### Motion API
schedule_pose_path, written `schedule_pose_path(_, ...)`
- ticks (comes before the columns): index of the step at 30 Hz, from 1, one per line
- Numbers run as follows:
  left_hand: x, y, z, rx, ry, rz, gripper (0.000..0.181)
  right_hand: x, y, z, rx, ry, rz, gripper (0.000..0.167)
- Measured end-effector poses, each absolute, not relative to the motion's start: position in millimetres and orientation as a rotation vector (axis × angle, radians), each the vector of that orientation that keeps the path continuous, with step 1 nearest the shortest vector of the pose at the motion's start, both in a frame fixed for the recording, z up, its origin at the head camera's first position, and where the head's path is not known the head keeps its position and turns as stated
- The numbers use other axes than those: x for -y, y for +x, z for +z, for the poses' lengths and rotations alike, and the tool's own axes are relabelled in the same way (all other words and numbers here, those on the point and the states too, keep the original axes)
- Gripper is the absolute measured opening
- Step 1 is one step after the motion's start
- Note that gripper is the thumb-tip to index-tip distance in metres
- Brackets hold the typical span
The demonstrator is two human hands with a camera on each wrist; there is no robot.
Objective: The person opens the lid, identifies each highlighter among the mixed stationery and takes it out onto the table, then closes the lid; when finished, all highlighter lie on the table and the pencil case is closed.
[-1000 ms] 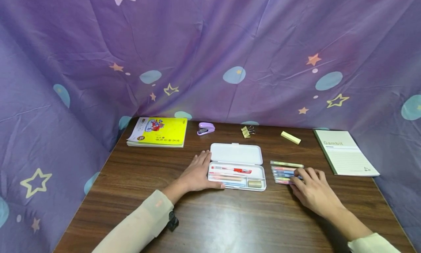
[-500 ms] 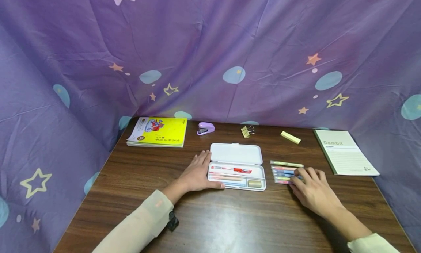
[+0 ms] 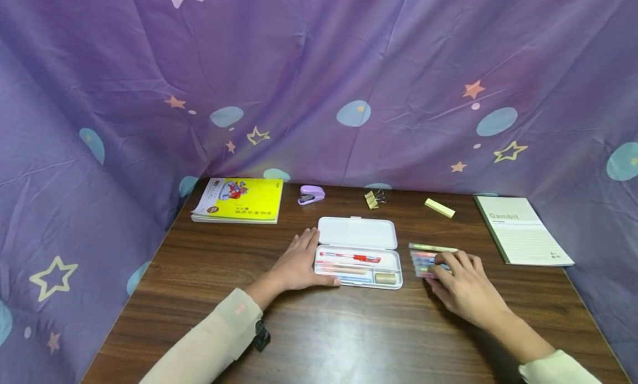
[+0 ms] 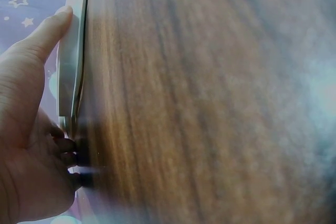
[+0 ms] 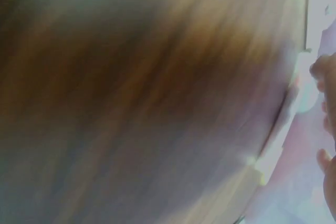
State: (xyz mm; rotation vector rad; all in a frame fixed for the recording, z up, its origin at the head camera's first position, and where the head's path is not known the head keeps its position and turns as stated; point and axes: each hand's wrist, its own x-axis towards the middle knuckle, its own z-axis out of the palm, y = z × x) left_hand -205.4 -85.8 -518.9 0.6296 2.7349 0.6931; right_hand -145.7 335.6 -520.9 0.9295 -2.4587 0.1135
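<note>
An open white pencil case [image 3: 356, 233] lies mid-table, holding a red pen [image 3: 358, 257], several slim pens and a gold-toned block [image 3: 385, 278]. My left hand [image 3: 299, 265] rests at its left side, fingers extended along the edge and thumb on the front rim. In the left wrist view, the thumb touches the case's side [image 4: 71, 72]. Several coloured highlighters [image 3: 422, 261] lie side by side right of the case. Over their right ends is my right hand [image 3: 466, 287], fingers bent and thumb apart from them; it covers part of the pens. The right wrist view is blurred.
Along the back of the wooden table [image 3: 319, 339] are a yellow book [image 3: 254, 198], a purple stapler [image 3: 311, 194], a gold binder clip [image 3: 372, 199] and a pale yellow stick-like block [image 3: 440, 208]. A notepad [image 3: 528, 234] lies at the right. A purple curtain [image 3: 319, 85] hangs behind.
My right hand has shifted a little left, further over the highlighters, which stay in place. The left hand and the pencil case have not moved.
</note>
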Motion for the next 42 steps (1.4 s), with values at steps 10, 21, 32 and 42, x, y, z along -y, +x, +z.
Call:
schedule_pose_path(10, 84.2, -207.2, -519.5, -2.740, 0.628, 0.687, 0.141, -267.0, -159.4, -516.4, 2.434, 1.077, 0.167, 0.027)
schedule_pose_path(21, 84.6, -207.4, -520.6, -2.748, 0.634, 0.682, 0.141, -210.7, -167.7, -524.4, 2.340, 1.241, 0.135, 0.026)
schedule_pose_path(32, 84.3, -206.6, -519.9, -2.748, 0.638, 0.685, 0.141, -198.7, -166.6, -529.0, 2.417, 1.231, 0.078, 0.023)
schedule_pose_path(42, 85.6, -206.8, -520.0, -2.750, 0.637, 0.683, 0.142, -193.2, -167.7, -527.6, 2.535, 1.184, 0.206, 0.021)
